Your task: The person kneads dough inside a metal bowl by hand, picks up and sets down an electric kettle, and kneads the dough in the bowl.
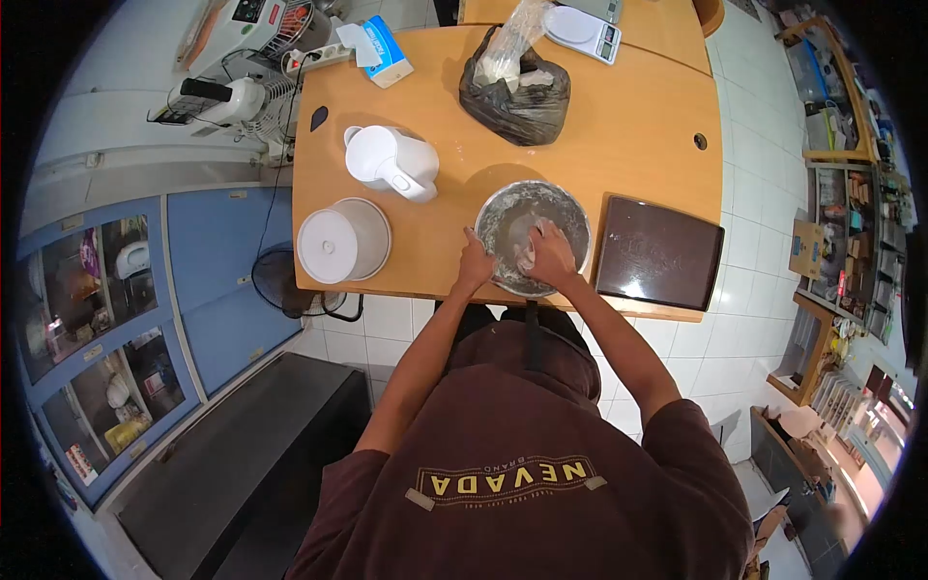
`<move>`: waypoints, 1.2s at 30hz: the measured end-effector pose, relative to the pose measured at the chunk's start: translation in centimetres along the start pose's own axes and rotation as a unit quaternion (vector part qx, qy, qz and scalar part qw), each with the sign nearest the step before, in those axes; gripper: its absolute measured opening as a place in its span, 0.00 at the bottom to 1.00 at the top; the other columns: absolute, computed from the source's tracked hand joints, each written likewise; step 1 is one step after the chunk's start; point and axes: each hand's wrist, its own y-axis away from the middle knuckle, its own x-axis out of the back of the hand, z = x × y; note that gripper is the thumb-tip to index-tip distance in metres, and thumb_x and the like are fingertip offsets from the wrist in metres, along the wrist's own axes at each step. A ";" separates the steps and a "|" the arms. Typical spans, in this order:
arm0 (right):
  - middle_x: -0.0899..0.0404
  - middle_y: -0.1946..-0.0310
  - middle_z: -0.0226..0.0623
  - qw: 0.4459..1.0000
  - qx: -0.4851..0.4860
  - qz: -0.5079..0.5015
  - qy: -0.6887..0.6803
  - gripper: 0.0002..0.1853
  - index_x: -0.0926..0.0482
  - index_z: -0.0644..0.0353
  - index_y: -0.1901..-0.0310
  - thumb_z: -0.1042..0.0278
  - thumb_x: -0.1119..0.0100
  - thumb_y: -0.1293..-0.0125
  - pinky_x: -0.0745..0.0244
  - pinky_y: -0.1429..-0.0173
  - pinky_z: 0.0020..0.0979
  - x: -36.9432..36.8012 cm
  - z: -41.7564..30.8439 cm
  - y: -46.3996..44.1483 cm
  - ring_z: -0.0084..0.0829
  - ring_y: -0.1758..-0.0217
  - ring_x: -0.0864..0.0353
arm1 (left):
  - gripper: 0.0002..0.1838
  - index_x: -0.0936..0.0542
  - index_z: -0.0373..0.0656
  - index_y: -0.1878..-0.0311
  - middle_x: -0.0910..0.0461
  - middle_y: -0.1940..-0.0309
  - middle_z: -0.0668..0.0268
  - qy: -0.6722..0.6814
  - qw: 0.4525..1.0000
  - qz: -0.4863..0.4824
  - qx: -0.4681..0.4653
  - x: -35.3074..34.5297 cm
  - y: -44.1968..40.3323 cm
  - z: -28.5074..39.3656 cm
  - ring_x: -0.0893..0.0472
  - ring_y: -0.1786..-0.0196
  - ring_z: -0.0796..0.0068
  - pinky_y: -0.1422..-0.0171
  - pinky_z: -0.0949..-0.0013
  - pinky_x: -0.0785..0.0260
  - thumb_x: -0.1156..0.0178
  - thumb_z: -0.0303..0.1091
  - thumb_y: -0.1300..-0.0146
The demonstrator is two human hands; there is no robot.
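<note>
A metal mixing bowl (582,215), its inside coated with pale flour or paste, stands near the table's front edge. My left hand (475,263) grips the left side of its rim. Down inside the bowl, my right hand (551,253) is closed on a whitish, sticky-looking mass of dough (525,259), with flour or dough smeared over the fingers. The hand covers part of the dough, so its full size cannot be made out.
Right of the bowl lies a dark brown tray (662,246). To the left stand a white lidded container (353,242) and a white electric kettle (391,162). Further back are a black plastic bag (517,111), a digital kitchen scale (580,31) and a blue tissue box (388,53).
</note>
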 end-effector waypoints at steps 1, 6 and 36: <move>0.29 0.44 0.53 1.000 0.000 0.023 0.013 0.22 0.25 0.64 0.49 0.56 0.38 0.38 0.31 0.40 0.58 -0.7 -0.2 0.0 0.53 0.41 0.27 | 0.51 0.58 0.21 0.25 0.19 0.54 0.32 -0.008 1.000 0.000 0.017 0.2 0.3 0.7 0.17 0.51 0.36 0.46 0.50 0.22 0.38 0.26 0.45; 0.26 0.46 0.51 0.993 0.016 0.043 0.105 0.18 0.24 0.59 0.49 0.55 0.43 0.34 0.32 0.42 0.57 -2.9 -1.3 0.6 0.51 0.44 0.24 | 0.54 0.61 0.16 0.26 0.19 0.56 0.32 -0.015 0.999 -0.006 0.050 0.5 0.2 1.9 0.16 0.52 0.37 0.46 0.51 0.23 0.37 0.28 0.46; 0.24 0.48 0.50 0.999 0.016 -0.041 0.027 0.26 0.22 0.52 0.47 0.47 0.34 0.42 0.34 0.40 0.67 -0.7 0.9 -2.2 0.56 0.39 0.25 | 0.53 0.60 0.19 0.25 0.18 0.59 0.34 -0.054 0.997 0.005 0.049 0.3 -0.3 1.4 0.14 0.58 0.40 0.52 0.52 0.20 0.37 0.29 0.46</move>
